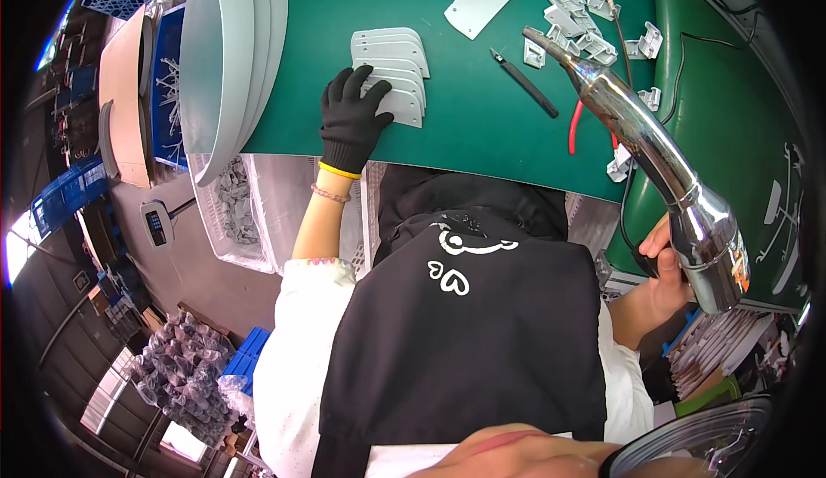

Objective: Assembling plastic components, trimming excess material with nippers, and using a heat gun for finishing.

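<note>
Two hands at work: gloved left hand [351, 121] spread flat, pinning fanned grey plates [393, 74] to the table [482, 125] under its fingertips, right hand [664, 265] wrapped around a chrome heat gun [654, 164], nozzle angled toward them.

Factory workbench: green mat [482, 125], moulded plastic parts [581, 22], crates [168, 91].

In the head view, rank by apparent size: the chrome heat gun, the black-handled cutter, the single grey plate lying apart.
1. chrome heat gun, though it is nearest the camera, so enlarged.
2. and 3. black-handled cutter and single grey plate look alike; unranked.
</note>
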Demonstrator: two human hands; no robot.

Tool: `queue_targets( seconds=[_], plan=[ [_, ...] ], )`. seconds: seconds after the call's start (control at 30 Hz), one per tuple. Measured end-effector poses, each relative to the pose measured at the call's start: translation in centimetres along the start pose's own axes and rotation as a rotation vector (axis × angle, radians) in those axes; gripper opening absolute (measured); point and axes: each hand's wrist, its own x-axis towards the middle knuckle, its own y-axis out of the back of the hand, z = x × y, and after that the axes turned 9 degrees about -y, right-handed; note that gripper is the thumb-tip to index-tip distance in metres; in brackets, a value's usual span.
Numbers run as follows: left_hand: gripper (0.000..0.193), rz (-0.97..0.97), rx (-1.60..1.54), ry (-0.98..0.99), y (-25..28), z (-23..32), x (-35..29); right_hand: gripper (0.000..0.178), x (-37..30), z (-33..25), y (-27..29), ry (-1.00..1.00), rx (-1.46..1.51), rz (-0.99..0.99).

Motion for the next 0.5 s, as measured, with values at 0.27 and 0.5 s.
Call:
queue_targets(
  seconds=[0.27, 0.5],
  plan=[
    [0.039, -0.637, -0.144, 0.146, 2.3, 0.7, 0.9, 0.029, -1.0, -0.4, -0.1, -0.064, -0.116, 0.013],
    [0.038, 0.093, -1.988, 0.712, 8.3, 7.7, 4.6, 0.020, -1.1, -0.3, -0.9, -0.100, 0.027, 0.063]
  ],
)
